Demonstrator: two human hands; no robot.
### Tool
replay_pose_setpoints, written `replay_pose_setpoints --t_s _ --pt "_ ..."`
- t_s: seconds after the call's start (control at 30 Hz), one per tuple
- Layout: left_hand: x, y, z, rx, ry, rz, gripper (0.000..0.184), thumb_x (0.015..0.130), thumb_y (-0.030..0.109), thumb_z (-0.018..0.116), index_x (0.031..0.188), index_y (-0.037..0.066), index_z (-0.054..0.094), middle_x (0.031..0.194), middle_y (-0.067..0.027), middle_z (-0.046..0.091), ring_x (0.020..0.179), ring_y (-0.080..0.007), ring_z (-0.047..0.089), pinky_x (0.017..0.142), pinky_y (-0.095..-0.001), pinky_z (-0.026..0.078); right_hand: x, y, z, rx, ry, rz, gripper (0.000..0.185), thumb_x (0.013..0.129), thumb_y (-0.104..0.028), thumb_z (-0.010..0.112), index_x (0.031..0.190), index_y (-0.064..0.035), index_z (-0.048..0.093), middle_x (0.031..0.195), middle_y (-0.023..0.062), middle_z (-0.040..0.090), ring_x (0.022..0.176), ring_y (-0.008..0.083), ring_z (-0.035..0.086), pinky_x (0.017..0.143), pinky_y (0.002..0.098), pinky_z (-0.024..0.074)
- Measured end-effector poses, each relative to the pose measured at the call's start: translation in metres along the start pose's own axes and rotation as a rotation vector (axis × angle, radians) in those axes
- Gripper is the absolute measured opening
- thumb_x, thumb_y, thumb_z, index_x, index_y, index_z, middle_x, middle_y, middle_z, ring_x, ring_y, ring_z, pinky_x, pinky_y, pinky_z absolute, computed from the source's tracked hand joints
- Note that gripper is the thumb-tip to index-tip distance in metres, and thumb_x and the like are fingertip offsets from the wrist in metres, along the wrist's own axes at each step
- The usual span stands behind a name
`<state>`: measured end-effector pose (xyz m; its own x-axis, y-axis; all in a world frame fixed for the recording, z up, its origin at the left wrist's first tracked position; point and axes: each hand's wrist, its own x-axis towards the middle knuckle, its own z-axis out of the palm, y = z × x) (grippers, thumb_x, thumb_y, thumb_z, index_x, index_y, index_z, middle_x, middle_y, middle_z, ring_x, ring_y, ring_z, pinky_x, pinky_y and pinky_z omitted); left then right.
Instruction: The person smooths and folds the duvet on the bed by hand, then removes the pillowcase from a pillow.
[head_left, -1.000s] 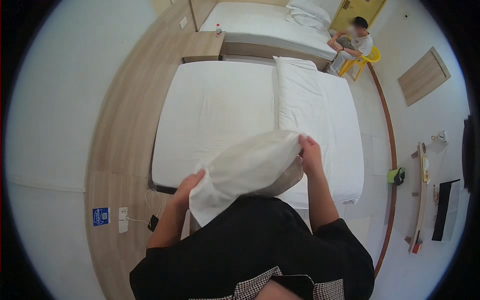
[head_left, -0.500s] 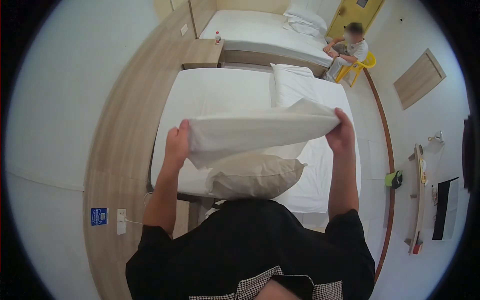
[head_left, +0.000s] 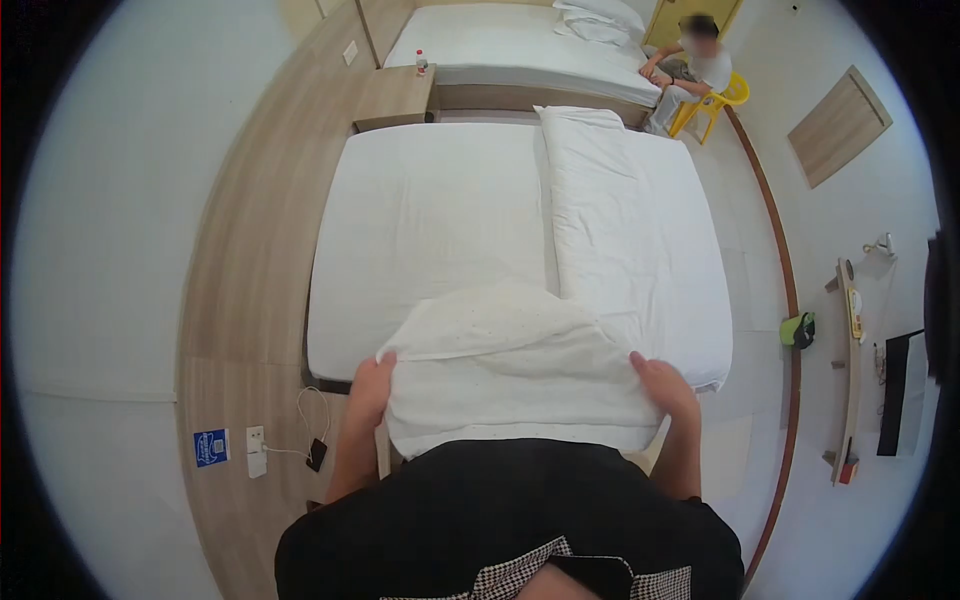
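Note:
A white pillowcase (head_left: 520, 365) with faint specks spreads in front of my body, over the near end of the bed (head_left: 430, 210). My left hand (head_left: 371, 388) is closed on its left edge. On the opposite side, my right hand (head_left: 664, 384) pinches the right edge between thumb and fingers. A fold runs across the cloth between the two hands, and its near side hangs close to my black shirt. The pillow seen earlier is hidden now. Beyond the cloth, a folded white quilt (head_left: 592, 200) lies lengthwise on the bed.
A second bed (head_left: 500, 40) and a bedside table (head_left: 395, 95) with a bottle (head_left: 421, 64) stand farther off. A person (head_left: 695, 65) sits on a yellow chair (head_left: 735, 92). On the left, a phone (head_left: 317, 455) hangs by its cable; a green bin (head_left: 797, 330) stands right.
Both hands have lowered toward my body with the pillowcase, which has gone from a stretched band to a wider, draped spread. The pillow has gone out of sight. My view has shifted slightly.

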<state>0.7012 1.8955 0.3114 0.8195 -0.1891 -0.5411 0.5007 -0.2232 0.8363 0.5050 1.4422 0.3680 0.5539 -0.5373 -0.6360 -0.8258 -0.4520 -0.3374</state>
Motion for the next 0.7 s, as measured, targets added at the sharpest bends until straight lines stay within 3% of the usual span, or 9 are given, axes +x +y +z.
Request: replay_pose_setpoints --t_s 0.07,0.17,0.27,0.37,0.6,0.7 --pt "-0.002 -0.01 0.008 -0.066 -0.014 -0.098 0.041 0.101 0.029 0.052 0.117 -0.006 0.061 0.104 -0.0114 0.069 0.089 -0.0175 0.066 0.08 -0.0312 0.052 0.014 0.017 0.019 0.126 -0.217 0.012 0.074 0.097 -0.06 0.041 0.125 0.0064 0.057 0.117 0.0198 0.066 0.111 0.0313 0.06 0.095 0.0417 0.044" --pt "0.016 -0.032 0.014 -0.183 -0.032 -0.138 0.036 0.1 0.026 0.053 0.115 -0.006 0.062 0.105 -0.0108 0.069 0.091 -0.0178 0.066 0.081 -0.0316 0.052 0.045 0.03 0.04 0.321 -0.213 -0.061 0.077 0.097 -0.065 0.037 0.122 0.0045 0.061 0.115 0.017 0.068 0.111 0.0284 0.06 0.098 0.0378 0.043" --pt "0.02 -0.021 0.018 -0.305 -0.081 -0.129 0.035 0.099 0.024 0.055 0.118 -0.005 0.059 0.107 -0.0107 0.068 0.094 -0.0186 0.066 0.083 -0.0325 0.053 0.074 0.03 0.038 0.913 -0.355 -0.043 0.073 0.098 -0.062 0.039 0.128 0.0026 0.058 0.124 0.0151 0.064 0.114 0.0227 0.059 0.098 0.0351 0.0439" --pt "0.025 -0.007 0.018 -0.444 -0.095 -0.032 0.036 0.097 0.02 0.058 0.121 -0.005 0.056 0.112 -0.0144 0.066 0.098 -0.0201 0.065 0.085 -0.0337 0.053 0.086 0.017 0.037 1.059 -0.436 0.008 0.064 0.104 -0.053 0.034 0.135 -0.0012 0.052 0.131 0.0112 0.06 0.117 0.0189 0.057 0.1 0.034 0.0438" --pt "0.008 0.006 0.018 -0.163 -0.26 -0.04 0.039 0.092 0.015 0.064 0.124 -0.006 0.053 0.115 -0.0145 0.065 0.1 -0.0192 0.064 0.087 -0.033 0.052 0.061 0.031 0.023 1.052 -0.596 0.039 0.061 0.097 -0.047 0.056 0.132 0.0019 0.054 0.129 0.012 0.061 0.112 0.0199 0.061 0.094 0.0326 0.0494" --pt "0.01 0.007 0.023 -0.163 -0.242 0.041 0.039 0.09 0.013 0.066 0.123 -0.006 0.054 0.113 -0.0137 0.066 0.097 -0.0192 0.065 0.085 -0.0333 0.053 0.062 0.025 0.019 0.714 -0.447 0.0 0.053 0.089 -0.035 0.068 0.127 0.0002 0.057 0.117 0.012 0.066 0.102 0.0201 0.065 0.088 0.0327 0.0518"
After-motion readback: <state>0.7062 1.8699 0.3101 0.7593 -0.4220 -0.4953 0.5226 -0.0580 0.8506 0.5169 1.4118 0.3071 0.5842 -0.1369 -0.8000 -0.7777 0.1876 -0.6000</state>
